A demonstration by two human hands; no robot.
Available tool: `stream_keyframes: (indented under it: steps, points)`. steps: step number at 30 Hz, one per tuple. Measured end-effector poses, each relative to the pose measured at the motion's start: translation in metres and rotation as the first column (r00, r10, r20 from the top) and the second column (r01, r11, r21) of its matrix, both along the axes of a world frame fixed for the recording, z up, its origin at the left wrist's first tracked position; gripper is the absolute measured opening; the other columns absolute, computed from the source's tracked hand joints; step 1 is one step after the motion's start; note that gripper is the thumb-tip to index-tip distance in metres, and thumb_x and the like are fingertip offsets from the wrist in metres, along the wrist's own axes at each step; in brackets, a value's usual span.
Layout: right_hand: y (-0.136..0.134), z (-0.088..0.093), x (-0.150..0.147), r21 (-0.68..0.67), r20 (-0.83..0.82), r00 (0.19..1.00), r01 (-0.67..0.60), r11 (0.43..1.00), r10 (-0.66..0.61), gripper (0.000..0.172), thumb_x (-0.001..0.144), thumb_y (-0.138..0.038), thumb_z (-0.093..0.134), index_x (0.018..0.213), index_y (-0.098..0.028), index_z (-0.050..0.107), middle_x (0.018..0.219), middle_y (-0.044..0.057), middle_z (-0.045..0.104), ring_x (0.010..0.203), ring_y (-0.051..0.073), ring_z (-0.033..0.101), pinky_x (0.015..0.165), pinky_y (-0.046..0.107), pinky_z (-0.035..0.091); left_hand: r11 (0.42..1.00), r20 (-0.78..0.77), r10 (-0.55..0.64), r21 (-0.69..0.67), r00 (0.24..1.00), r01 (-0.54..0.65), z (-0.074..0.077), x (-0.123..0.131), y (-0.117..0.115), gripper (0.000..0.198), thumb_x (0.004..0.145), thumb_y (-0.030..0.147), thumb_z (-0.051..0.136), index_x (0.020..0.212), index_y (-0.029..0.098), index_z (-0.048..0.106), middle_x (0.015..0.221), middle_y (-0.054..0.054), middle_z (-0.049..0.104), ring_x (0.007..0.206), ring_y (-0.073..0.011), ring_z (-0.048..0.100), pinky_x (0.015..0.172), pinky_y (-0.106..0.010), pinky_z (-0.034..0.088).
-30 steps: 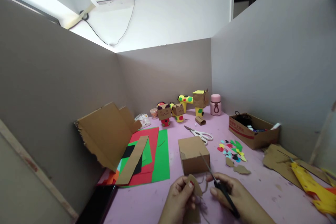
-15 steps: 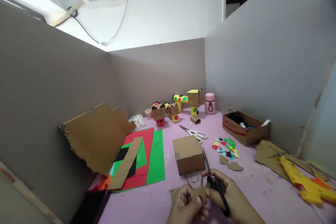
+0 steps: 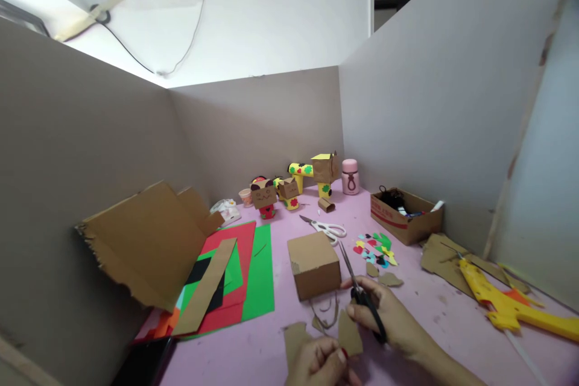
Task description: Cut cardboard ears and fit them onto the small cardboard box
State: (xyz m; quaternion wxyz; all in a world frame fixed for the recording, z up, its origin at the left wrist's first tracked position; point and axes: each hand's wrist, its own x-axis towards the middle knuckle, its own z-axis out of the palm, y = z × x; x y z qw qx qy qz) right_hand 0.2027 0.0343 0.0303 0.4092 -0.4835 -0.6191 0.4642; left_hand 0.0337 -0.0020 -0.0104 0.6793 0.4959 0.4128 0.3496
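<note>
Black-handled scissors (image 3: 367, 307) are in my right hand (image 3: 384, 319), fingers through and around the handles. Their blades point up and away, nearly together, beside the right edge of a closed cardboard box (image 3: 314, 265). At the bottom edge of the view, my left hand (image 3: 319, 362) is closed in a pinch on a small cardboard piece, which the fingers mostly hide. By its fingertips is a curved cardboard scrap (image 3: 350, 333). Another flat cardboard scrap (image 3: 295, 339) lies behind the left hand. Thin curled cardboard trimmings (image 3: 326, 316) lie in front of the box.
White-handled scissors (image 3: 328, 229) lie behind the box. Coloured paper cutouts (image 3: 375, 248) and a yellow glue gun (image 3: 502, 295) are on the right. Coloured sheets (image 3: 260, 277) and a leaning cardboard flap (image 3: 145, 247) occupy the left. Cardboard figures (image 3: 263, 196) stand at the back.
My right hand with the black scissors has moved away from the left hand. The left hand has turned and lowered, hiding the cardboard piece. The view has swung slightly right.
</note>
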Motion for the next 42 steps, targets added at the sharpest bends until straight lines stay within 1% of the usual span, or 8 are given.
stream_keyframes:
  steps: [2,5,9,14,26,31,37,42]
  points:
    - [0.007,-0.002,0.011,0.025,0.156,0.984,0.078,0.997,-0.081,0.042,0.068,-0.044,0.053,0.098,-0.016,0.056,0.055,-0.004,0.047,0.051,0.017,0.049,0.048,0.027,0.035,0.999,-0.003,0.042,-0.031,0.999,-0.042,0.001,0.001,0.000,0.049,0.059,0.063,0.064,0.064,0.016,0.053,0.052,-0.003,0.066,0.039,-0.0074,0.050,0.041,-0.018,0.027]
    - [0.015,-0.005,0.029,0.120,0.402,0.885,0.203,0.972,-0.234,0.045,0.065,-0.033,0.060,0.106,-0.014,0.058,0.081,0.012,0.063,0.080,0.033,0.058,0.065,0.037,0.037,0.993,0.014,0.098,-0.062,0.995,-0.096,0.002,0.002,0.001,0.050,0.057,0.064,0.064,0.065,0.017,0.049,0.052,-0.002,0.065,0.038,-0.0065,0.051,0.040,-0.017,0.028]
    - [0.013,-0.004,0.036,0.205,0.592,0.753,0.204,0.957,-0.288,0.047,0.068,-0.022,0.054,0.115,-0.015,0.054,0.102,0.019,0.065,0.094,0.040,0.057,0.071,0.041,0.035,0.991,0.011,0.119,-0.070,0.993,-0.118,0.002,0.001,0.001,0.050,0.056,0.063,0.066,0.065,0.016,0.049,0.049,-0.002,0.065,0.037,-0.0057,0.051,0.039,-0.016,0.029]
    - [0.008,0.000,0.031,0.241,0.685,0.672,0.156,0.958,-0.281,0.033,0.076,-0.024,0.048,0.108,-0.020,0.056,0.096,0.011,0.069,0.087,0.032,0.062,0.066,0.034,0.038,0.985,0.019,0.163,-0.055,0.986,-0.162,0.002,0.001,0.002,0.052,0.054,0.065,0.066,0.065,0.016,0.050,0.047,0.000,0.064,0.035,-0.0053,0.051,0.038,-0.015,0.030]
    - [0.010,-0.006,0.034,0.264,0.789,0.550,0.098,0.960,-0.273,0.037,0.076,-0.018,0.050,0.112,-0.019,0.057,0.099,0.014,0.064,0.093,0.033,0.058,0.068,0.036,0.039,0.942,0.025,0.333,0.042,0.943,-0.334,0.017,-0.001,0.003,0.051,0.051,0.064,0.067,0.057,0.016,0.050,0.045,0.001,0.061,0.033,-0.0057,0.047,0.037,-0.017,0.029]
    - [0.009,-0.005,0.036,0.284,0.765,0.585,0.068,0.957,-0.269,0.018,0.075,-0.017,0.051,0.085,-0.018,0.065,0.094,0.014,0.060,0.097,0.034,0.052,0.068,0.037,0.040,0.937,0.002,0.334,0.103,0.943,-0.332,0.015,-0.001,0.003,0.050,0.056,0.064,0.064,0.057,0.017,0.049,0.044,0.001,0.059,0.033,-0.0058,0.045,0.037,-0.018,0.029]
    - [0.005,0.000,0.033,0.283,0.617,0.753,0.056,0.957,-0.226,0.025,0.080,-0.016,0.042,0.090,-0.013,0.064,0.100,0.018,0.058,0.099,0.035,0.050,0.077,0.045,0.037,0.943,-0.053,0.309,0.147,0.950,-0.299,0.011,-0.004,0.004,0.049,0.061,0.065,0.059,0.062,0.017,0.050,0.044,0.002,0.058,0.033,-0.0060,0.044,0.037,-0.018,0.029]
    - [-0.008,0.006,0.006,0.180,0.328,0.939,-0.170,0.969,0.104,0.032,0.085,-0.040,0.040,0.077,-0.018,0.061,0.074,0.003,0.064,0.070,0.018,0.059,0.064,0.026,0.045,0.947,-0.101,0.265,0.213,0.959,-0.240,0.011,0.000,-0.002,0.045,0.066,0.062,0.056,0.062,0.018,0.049,0.045,0.001,0.056,0.035,-0.0070,0.041,0.039,-0.019,0.028]
